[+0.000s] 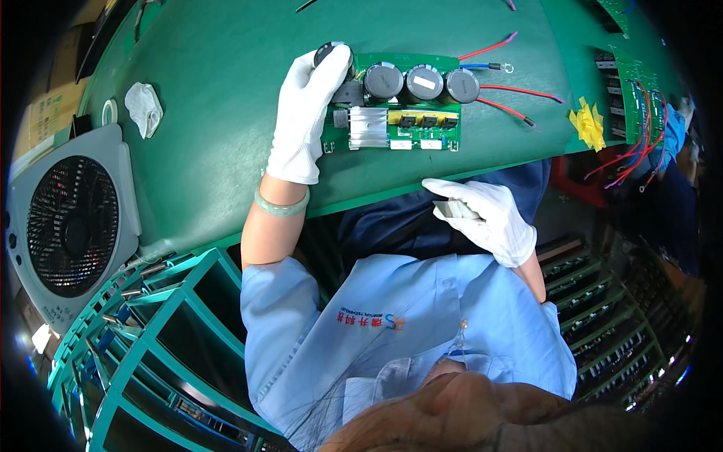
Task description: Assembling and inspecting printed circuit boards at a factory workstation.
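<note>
A green circuit board (409, 134) lies on the green work surface in front of me. It carries several large black round capacitors (384, 81), a silver finned heatsink (368, 127) and a strip of yellow tape. My left hand (305, 113), in a white glove, grips the board's left end around the leftmost capacitor (330, 53); its palm side is hidden. Red wires (520, 92) and a blue lead with a ring terminal (486, 66) run off the right side. Near the table's front edge is my right hand (489, 218), also gloved, fingers partly curled over something pale I cannot make out.
A grey box fan (75, 226) stands at the left beside a crumpled white glove (143, 110) and a tape roll (110, 112). Yellow tape pieces (587, 124) and another wired board (636, 98) are at the right. Green racks (162, 331) flank me below; another person's blue sleeve (672, 134) shows far right.
</note>
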A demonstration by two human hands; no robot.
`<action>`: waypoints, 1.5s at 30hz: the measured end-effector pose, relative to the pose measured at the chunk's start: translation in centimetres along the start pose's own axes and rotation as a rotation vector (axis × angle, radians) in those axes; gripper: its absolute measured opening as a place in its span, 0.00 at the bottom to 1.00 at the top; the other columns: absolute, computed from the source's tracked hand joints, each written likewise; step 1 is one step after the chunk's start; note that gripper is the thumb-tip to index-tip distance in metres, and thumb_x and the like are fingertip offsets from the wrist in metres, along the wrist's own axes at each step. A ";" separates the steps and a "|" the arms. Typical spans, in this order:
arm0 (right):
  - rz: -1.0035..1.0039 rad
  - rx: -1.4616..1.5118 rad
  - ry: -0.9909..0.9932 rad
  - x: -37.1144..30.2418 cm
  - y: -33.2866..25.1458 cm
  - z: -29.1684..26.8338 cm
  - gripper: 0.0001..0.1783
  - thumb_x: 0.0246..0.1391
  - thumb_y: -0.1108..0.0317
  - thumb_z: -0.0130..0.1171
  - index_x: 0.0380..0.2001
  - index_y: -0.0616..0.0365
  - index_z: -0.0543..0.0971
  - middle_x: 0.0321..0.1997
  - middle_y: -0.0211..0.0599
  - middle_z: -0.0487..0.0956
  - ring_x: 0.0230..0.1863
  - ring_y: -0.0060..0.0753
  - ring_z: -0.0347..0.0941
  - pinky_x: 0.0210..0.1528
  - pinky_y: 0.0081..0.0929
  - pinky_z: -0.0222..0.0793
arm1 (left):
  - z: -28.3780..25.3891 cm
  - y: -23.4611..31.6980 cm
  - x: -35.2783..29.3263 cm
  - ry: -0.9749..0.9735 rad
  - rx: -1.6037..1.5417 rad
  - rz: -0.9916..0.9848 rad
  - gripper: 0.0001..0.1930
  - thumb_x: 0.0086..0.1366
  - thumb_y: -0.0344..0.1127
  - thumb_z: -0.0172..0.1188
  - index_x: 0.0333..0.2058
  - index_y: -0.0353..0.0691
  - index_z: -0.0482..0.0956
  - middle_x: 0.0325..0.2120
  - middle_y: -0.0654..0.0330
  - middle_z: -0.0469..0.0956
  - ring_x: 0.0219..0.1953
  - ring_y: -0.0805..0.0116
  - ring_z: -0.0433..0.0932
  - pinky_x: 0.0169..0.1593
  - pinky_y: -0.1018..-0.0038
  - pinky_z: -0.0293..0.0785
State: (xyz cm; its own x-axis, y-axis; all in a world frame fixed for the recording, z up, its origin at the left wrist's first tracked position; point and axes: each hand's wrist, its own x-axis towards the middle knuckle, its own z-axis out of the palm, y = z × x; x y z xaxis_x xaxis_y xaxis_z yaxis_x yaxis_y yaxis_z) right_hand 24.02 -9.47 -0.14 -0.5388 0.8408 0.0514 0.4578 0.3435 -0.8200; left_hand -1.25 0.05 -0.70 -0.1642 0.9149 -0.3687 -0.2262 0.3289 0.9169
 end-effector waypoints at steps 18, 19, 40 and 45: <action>0.049 0.188 -0.057 0.7 0.1 1.0 0.24 0.43 0.73 0.68 0.47 0.55 0.78 0.33 0.39 0.80 0.26 0.35 0.74 0.32 0.27 0.70 | -0.6 -0.5 0.5 0.002 0.099 -0.003 0.22 0.67 0.48 0.54 0.49 0.35 0.73 0.45 0.60 0.76 0.42 0.74 0.74 0.45 0.78 0.72; 0.049 0.186 -0.055 0.7 0.0 1.0 0.24 0.43 0.73 0.68 0.47 0.55 0.78 0.33 0.39 0.80 0.26 0.35 0.74 0.32 0.27 0.70 | -0.5 -0.4 0.4 -0.003 0.052 0.002 0.24 0.63 0.48 0.59 0.48 0.33 0.73 0.42 0.61 0.75 0.42 0.75 0.72 0.48 0.78 0.69; 0.036 0.160 -0.019 -0.2 1.6 0.0 0.18 0.42 0.71 0.69 0.40 0.55 0.81 0.32 0.38 0.81 0.29 0.38 0.77 0.32 0.27 0.72 | 0.0 0.8 -0.8 -0.124 0.118 0.112 0.23 0.62 0.38 0.61 0.52 0.33 0.69 0.43 0.59 0.73 0.45 0.74 0.72 0.51 0.79 0.68; 0.141 0.162 0.000 0.3 0.4 -1.4 0.22 0.42 0.68 0.69 0.44 0.55 0.78 0.30 0.37 0.80 0.28 0.37 0.77 0.33 0.27 0.72 | -0.2 0.5 -0.8 -0.117 0.147 0.140 0.22 0.61 0.37 0.61 0.52 0.34 0.70 0.41 0.62 0.73 0.42 0.76 0.71 0.50 0.80 0.67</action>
State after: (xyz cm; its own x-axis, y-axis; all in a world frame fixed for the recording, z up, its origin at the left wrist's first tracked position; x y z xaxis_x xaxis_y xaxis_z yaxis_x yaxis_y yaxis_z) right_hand 25.00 -8.46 0.29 -0.4777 0.8757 -0.0700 0.4087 0.1510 -0.9001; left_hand -1.41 -0.57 0.00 -0.0701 0.9720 -0.2242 -0.0651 0.2199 0.9734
